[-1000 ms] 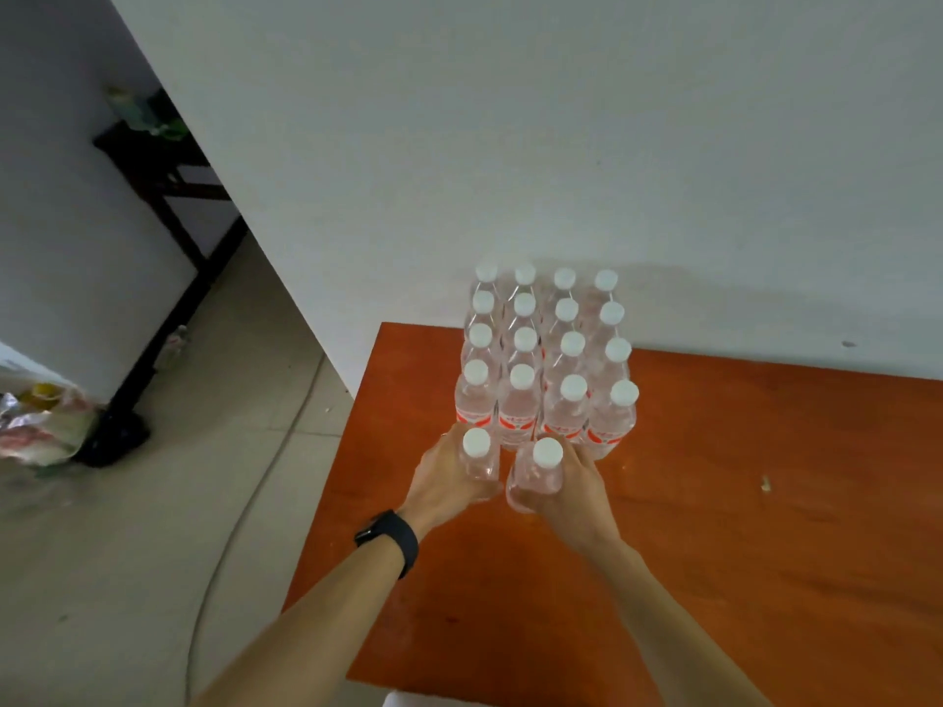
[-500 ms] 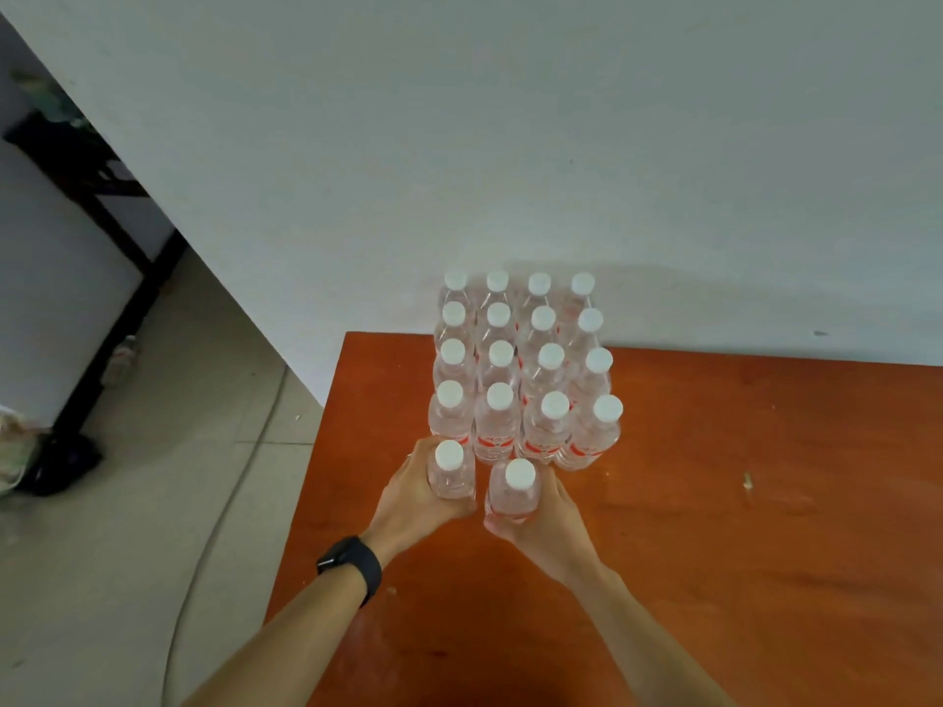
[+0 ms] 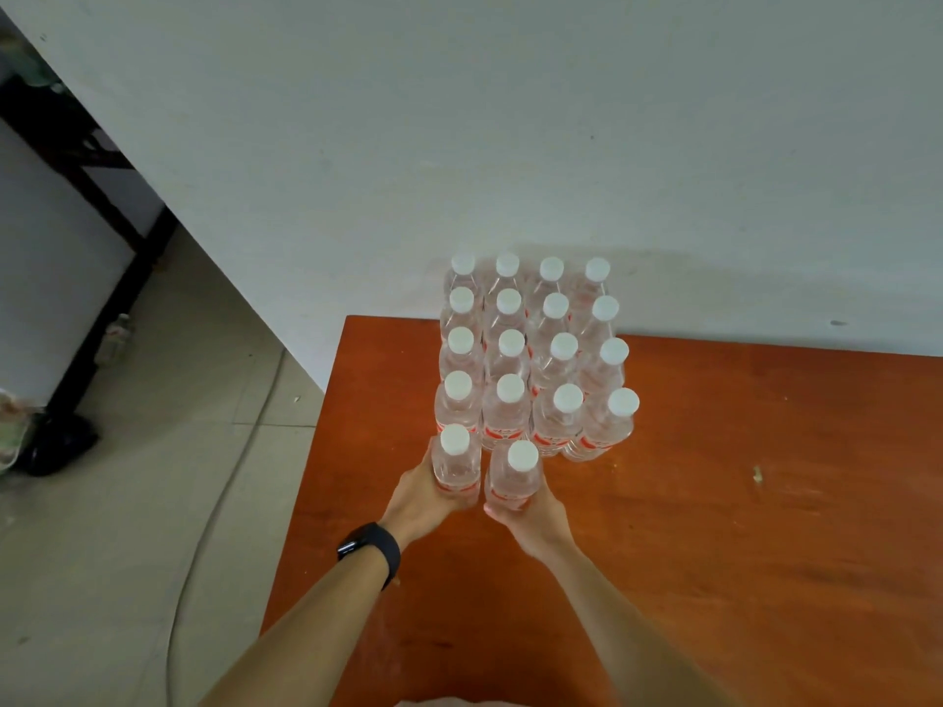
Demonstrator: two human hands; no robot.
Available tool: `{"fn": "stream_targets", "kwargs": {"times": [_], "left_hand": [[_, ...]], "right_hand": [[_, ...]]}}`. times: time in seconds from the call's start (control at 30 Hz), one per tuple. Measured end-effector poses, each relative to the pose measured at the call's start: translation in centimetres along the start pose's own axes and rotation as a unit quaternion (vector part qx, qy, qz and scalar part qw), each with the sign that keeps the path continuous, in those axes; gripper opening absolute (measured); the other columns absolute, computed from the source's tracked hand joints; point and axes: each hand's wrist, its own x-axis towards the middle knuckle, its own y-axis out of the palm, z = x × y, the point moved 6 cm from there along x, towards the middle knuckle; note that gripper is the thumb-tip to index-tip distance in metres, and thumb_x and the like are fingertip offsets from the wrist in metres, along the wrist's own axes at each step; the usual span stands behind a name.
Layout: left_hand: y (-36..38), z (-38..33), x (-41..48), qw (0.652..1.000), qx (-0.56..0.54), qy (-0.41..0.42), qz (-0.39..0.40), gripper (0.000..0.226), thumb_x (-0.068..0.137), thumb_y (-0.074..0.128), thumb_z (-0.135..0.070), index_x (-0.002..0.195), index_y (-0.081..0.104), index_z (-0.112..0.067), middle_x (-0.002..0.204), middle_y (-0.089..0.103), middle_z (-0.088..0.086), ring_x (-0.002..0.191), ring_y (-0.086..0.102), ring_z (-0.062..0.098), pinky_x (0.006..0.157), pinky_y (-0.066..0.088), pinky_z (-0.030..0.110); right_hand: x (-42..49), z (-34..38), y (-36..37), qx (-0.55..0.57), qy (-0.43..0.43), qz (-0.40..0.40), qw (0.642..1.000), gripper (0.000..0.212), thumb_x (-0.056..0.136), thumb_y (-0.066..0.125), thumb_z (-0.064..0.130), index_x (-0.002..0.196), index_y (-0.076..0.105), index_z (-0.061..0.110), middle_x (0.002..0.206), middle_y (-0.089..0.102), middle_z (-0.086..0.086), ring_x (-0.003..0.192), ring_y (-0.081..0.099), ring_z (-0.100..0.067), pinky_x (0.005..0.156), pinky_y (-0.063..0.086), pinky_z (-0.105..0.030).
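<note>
**Eighteen bottles on one table, two of them in hand**

There are two hands, and each holds one clear, white-capped bottle. The left hand [image 3: 416, 502] grips the left bottle [image 3: 455, 466] and the right hand [image 3: 538, 512] grips the right bottle [image 3: 514, 482].

Just beyond the grip stands the block of sixteen bottles [image 3: 510, 405], four rows of four, its nearest row just beside the held pair. That makes eighteen bottles and eighteen white caps on one orange table [image 3: 765, 502].

One black watch [image 3: 375, 551] sits on the left wrist, behind the grip. Well to the left of the grip, on the floor, there are one cable [image 3: 201, 533], one black stand [image 3: 97, 329] and what looks like one more small bottle [image 3: 115, 339].
</note>
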Motion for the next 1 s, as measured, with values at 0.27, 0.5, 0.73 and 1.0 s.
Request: {"fn": "stream_targets", "kwargs": {"times": [0.27, 0.5, 0.73, 1.0], "left_hand": [[-0.4, 0.6, 0.9, 1.000, 0.024, 0.006, -0.005, 0.078, 0.072, 0.076, -0.066, 0.138, 0.046, -0.039, 0.112, 0.071, -0.016, 0.099, 0.069, 0.007, 0.088, 0.059, 0.030], [-0.7, 0.0, 0.4, 0.997, 0.066, 0.008, -0.044, 0.070, 0.084, 0.071, -0.058, 0.141, 0.039, -0.035, 0.100, 0.071, -0.014, 0.085, 0.070, 0.005, 0.072, 0.058, 0.020], [-0.2, 1.0, 0.9, 0.993, 0.102, -0.017, -0.058, 0.066, 0.086, 0.075, -0.044, 0.142, 0.044, -0.024, 0.095, 0.070, -0.010, 0.080, 0.068, 0.010, 0.070, 0.059, 0.024], [-0.1, 1.1, 0.9, 0.992, 0.101, -0.027, -0.072, 0.052, 0.088, 0.075, -0.039, 0.133, 0.055, -0.022, 0.103, 0.073, -0.006, 0.089, 0.069, 0.015, 0.078, 0.059, 0.030]], "right_hand": [[1.2, 0.3, 0.5, 0.003, 0.003, -0.013, 1.000, 0.091, 0.075, 0.081, 0.047, 0.148, 0.028, 0.036, 0.134, 0.059, 0.012, 0.116, 0.063, -0.015, 0.095, 0.056, -0.034], [1.8, 1.0, 0.1, 0.001, -0.014, -0.016, 1.000, 0.086, 0.079, 0.082, 0.037, 0.148, 0.031, 0.031, 0.135, 0.057, 0.012, 0.122, 0.058, -0.017, 0.086, 0.049, -0.018], [2.0, 0.4, 0.0, 0.024, -0.020, -0.013, 0.999, 0.084, 0.076, 0.085, 0.034, 0.145, 0.036, 0.033, 0.132, 0.059, 0.013, 0.117, 0.058, -0.013, 0.083, 0.044, -0.014], [2.0, 0.9, 0.2, 0.038, -0.025, -0.014, 0.999, 0.082, 0.077, 0.083, 0.037, 0.144, 0.037, 0.032, 0.130, 0.057, 0.014, 0.114, 0.055, -0.010, 0.093, 0.045, -0.025]]}}
